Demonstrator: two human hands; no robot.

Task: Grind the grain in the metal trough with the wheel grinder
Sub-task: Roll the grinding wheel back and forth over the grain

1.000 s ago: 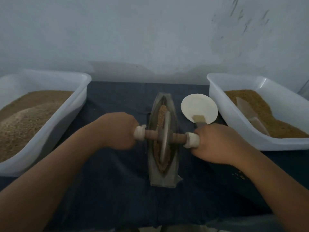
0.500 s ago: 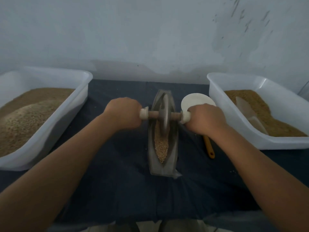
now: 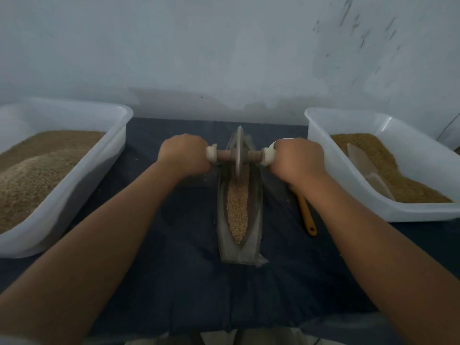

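Head camera: I see the left hand (image 3: 184,155) clenched round the left end of the wheel grinder (image 3: 239,153), and the right hand (image 3: 297,159) clenched round the right end. Both arms reach far out over the table. The fingers are wrapped under the bar, so I only see the backs of the hands.

The wheel stands up straight between the two hands. It sits at the far end of the metal trough (image 3: 256,207), with its low edge down inside. The grain (image 3: 237,205) lies in the trough in a long strip, from the wheel to the near tip. The trough is in the middle of the dark cloth (image 3: 174,270) and points from near to far.

Just right of the trough an orange handle (image 3: 307,215) lies on the cloth, its far part hidden under the right arm. A bit of a white dish (image 3: 282,140) peeks out behind the right hand.

On the left is a white tub (image 3: 74,190) with a big brown heap (image 3: 37,165) in it. On the right is another white tub (image 3: 348,185) with a brown heap and a pale scoop (image 3: 361,160) lying on top. A pale wall (image 3: 224,46) stands behind it all.
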